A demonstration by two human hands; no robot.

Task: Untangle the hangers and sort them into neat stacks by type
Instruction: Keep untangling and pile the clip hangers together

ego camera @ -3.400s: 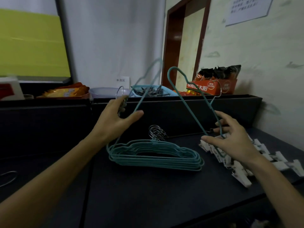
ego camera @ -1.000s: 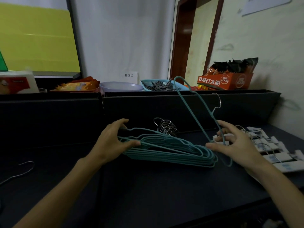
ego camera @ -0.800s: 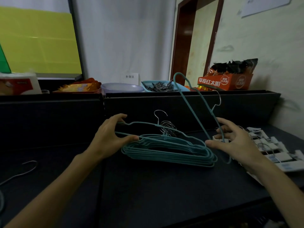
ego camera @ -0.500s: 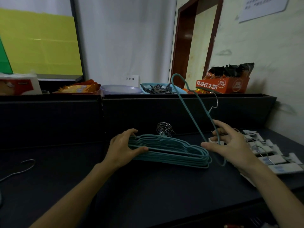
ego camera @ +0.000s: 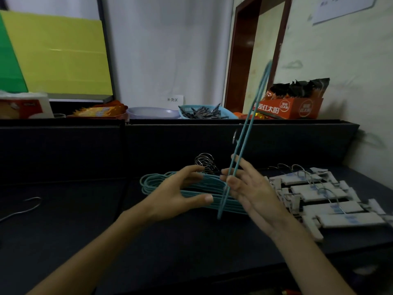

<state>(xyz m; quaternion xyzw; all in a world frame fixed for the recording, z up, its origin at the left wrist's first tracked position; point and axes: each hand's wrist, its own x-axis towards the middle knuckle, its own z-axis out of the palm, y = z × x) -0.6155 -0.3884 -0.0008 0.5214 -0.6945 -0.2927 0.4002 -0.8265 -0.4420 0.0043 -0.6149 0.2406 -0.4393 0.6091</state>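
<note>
My right hand (ego camera: 253, 192) pinched a teal hanger (ego camera: 244, 135) standing nearly upright, long axis tilted up-right; my left hand (ego camera: 180, 194) hovered relaxed over the teal stack (ego camera: 153, 184).

Dim, desk in shadow; wall brighter; wide-angle bend at edges; raised hanger (ego camera: 251, 124) motion-blurred.

Orange snack box (ego camera: 291, 107), clip basket (ego camera: 204, 112), lilac bowl (ego camera: 153, 112).

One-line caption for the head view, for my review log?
Right hand holds a teal hanger upright beside the teal stack; open left hand reaches in, white clip hangers stacked alongside.
</note>
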